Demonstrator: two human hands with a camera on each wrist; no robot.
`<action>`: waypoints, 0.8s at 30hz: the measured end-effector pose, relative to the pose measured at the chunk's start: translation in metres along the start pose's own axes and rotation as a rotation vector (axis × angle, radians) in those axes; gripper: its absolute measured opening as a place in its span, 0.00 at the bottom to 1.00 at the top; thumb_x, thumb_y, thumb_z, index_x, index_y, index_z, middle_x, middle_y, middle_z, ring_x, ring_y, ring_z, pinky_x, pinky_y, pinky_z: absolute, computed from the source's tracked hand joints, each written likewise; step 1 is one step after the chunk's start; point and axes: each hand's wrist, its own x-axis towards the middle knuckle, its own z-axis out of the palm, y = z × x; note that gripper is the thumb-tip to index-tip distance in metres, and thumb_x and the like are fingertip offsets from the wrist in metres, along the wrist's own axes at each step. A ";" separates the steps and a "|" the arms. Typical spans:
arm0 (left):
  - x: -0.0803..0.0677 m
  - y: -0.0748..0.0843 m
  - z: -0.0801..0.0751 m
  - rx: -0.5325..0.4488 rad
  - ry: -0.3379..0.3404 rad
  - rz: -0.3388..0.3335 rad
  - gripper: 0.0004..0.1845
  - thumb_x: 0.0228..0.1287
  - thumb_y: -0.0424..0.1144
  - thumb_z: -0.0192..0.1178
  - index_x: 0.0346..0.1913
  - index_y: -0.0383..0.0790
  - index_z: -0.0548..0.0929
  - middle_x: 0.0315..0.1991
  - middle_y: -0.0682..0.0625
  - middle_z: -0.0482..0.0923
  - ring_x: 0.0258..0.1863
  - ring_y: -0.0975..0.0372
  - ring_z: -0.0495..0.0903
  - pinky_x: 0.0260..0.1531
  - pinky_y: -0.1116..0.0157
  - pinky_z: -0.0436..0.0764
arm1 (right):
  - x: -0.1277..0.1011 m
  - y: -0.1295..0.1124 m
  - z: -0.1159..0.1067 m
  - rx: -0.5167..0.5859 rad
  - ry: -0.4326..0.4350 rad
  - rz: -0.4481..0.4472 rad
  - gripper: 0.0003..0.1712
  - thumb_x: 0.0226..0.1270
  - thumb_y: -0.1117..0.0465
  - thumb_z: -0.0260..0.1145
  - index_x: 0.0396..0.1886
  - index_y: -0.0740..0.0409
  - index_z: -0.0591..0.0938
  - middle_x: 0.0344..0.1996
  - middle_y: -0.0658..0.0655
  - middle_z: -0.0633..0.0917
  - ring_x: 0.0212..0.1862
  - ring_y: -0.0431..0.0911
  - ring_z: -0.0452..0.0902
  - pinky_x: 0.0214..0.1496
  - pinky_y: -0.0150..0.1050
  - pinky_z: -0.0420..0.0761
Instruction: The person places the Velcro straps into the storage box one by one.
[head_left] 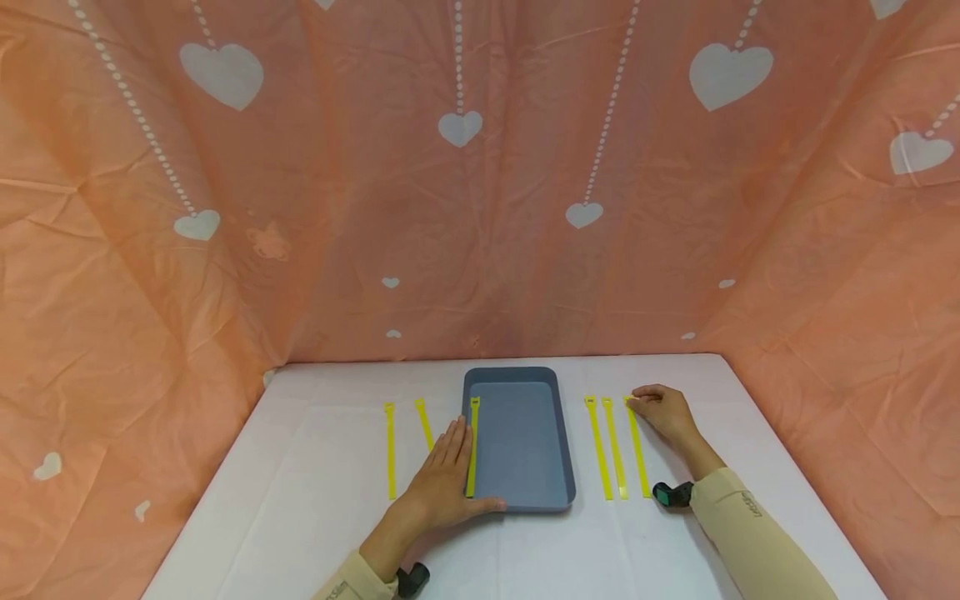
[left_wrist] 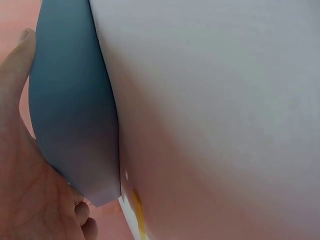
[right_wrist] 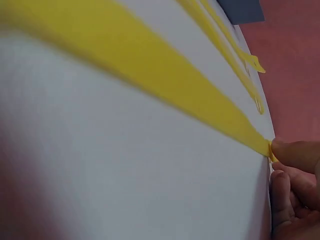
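Observation:
My left hand lies with straight fingers along the left side of a blue-grey tray, its thumb stretched across the near left corner. In the left wrist view the palm and thumb are against the tray's wall. One yellow cable strap with a slotted head lies lengthwise at the tray's left edge, beside the fingers. On the right, my right hand pinches the far, slotted end of another yellow strap between thumb and fingertips. The right wrist view shows this strap stretching along the white tabletop.
Two more yellow straps lie side by side between the tray and my right hand. To the tray's left are a straight strap and a slanted one, partly behind my left hand. Pink heart-printed cloth surrounds the white table.

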 end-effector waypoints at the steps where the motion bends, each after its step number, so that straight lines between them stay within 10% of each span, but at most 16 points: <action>1: 0.000 0.000 0.001 0.002 -0.003 -0.001 0.73 0.59 0.82 0.63 0.87 0.31 0.44 0.88 0.37 0.34 0.88 0.47 0.36 0.85 0.46 0.48 | 0.000 0.000 0.001 -0.011 0.003 -0.004 0.21 0.73 0.59 0.74 0.55 0.71 0.86 0.37 0.58 0.85 0.37 0.45 0.76 0.37 0.33 0.77; 24: 0.000 0.001 0.000 -0.005 0.000 0.008 0.73 0.59 0.81 0.62 0.86 0.29 0.44 0.88 0.36 0.35 0.88 0.46 0.37 0.85 0.45 0.48 | -0.005 -0.002 0.001 -0.028 0.002 -0.047 0.14 0.71 0.63 0.75 0.45 0.71 0.83 0.34 0.58 0.84 0.35 0.44 0.77 0.37 0.33 0.77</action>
